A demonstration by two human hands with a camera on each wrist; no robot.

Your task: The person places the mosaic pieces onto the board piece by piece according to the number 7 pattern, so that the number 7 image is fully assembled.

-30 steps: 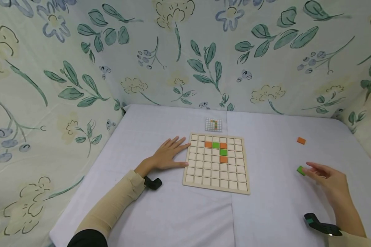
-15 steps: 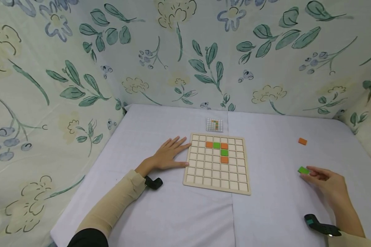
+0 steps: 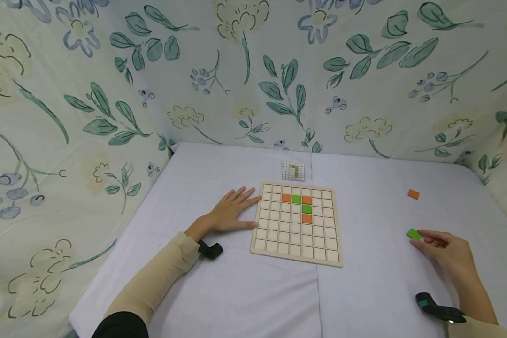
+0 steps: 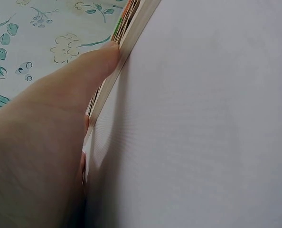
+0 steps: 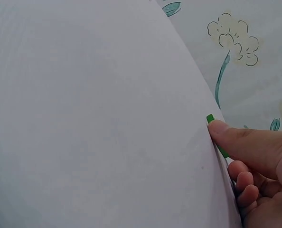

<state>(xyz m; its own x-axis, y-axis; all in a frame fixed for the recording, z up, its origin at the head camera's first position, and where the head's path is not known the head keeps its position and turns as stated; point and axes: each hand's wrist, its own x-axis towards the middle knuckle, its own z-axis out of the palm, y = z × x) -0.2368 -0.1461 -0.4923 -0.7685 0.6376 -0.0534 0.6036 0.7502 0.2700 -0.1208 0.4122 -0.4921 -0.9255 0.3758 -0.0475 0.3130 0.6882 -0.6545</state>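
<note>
In the head view a wooden grid board point(image 3: 295, 238) lies on the white cloth, with orange and green square tiles set in several of its cells. My left hand point(image 3: 230, 212) is spread flat at the board's left edge; its thumb point(image 4: 100, 59) touches the rim in the left wrist view. Off to the right, my right hand point(image 3: 449, 249) pinches a green tile point(image 3: 413, 234) between thumb and fingers, close over the cloth. The right wrist view has the thumb point(image 5: 236, 142) across that green tile, its other fingers curled below.
A loose orange tile point(image 3: 413, 194) lies beyond the right hand. Behind the board is a small pattern card point(image 3: 293, 171) with a coloured grid. A floral curtain point(image 3: 253, 80) hangs along the back and left of the table.
The right hand's fingers have shifted on the green tile, which now shows more of its flat face. The left hand and the board stay in place.
</note>
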